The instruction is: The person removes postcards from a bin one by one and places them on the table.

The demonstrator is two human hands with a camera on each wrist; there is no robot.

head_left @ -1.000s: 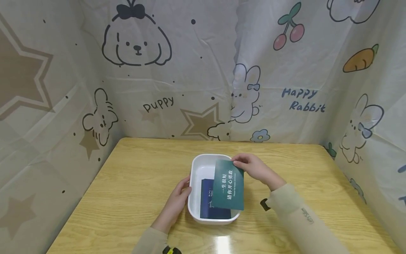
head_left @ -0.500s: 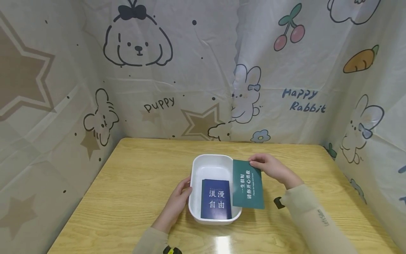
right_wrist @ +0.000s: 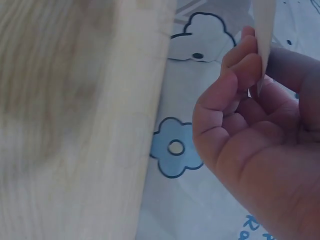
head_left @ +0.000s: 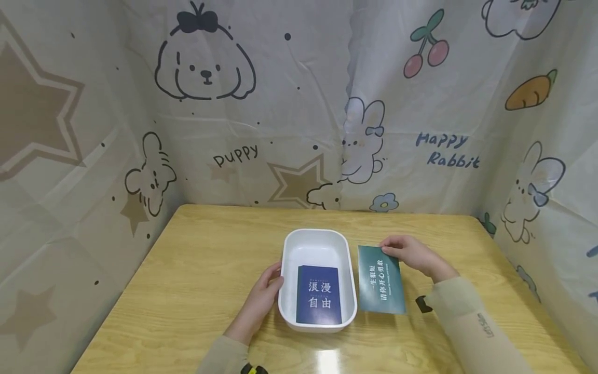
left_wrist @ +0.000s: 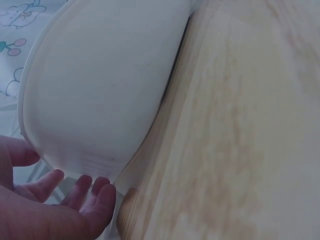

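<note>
My right hand (head_left: 415,255) pinches the top right corner of a green card (head_left: 380,293) with white Chinese lettering. That card hangs above the table, just right of a white plastic tray (head_left: 314,249) and apart from it. In the right wrist view, thumb and fingers press the card (right_wrist: 265,35) seen edge-on. A dark blue card (head_left: 319,313) with white characters lies in the near half of the tray, a green edge showing at its left. My left hand (head_left: 261,296) rests against the tray's left outer side, its fingertips touching the wall in the left wrist view.
Both sit over a light wood-grain table (head_left: 201,259). A pale curtain (head_left: 280,104) printed with cartoon animals, stars and fruit hangs behind and along both sides of it.
My right hand has carried the green card rightward from over the tray to beside it, then slightly down, uncovering the blue card. The left hand and tray have stayed in place.
</note>
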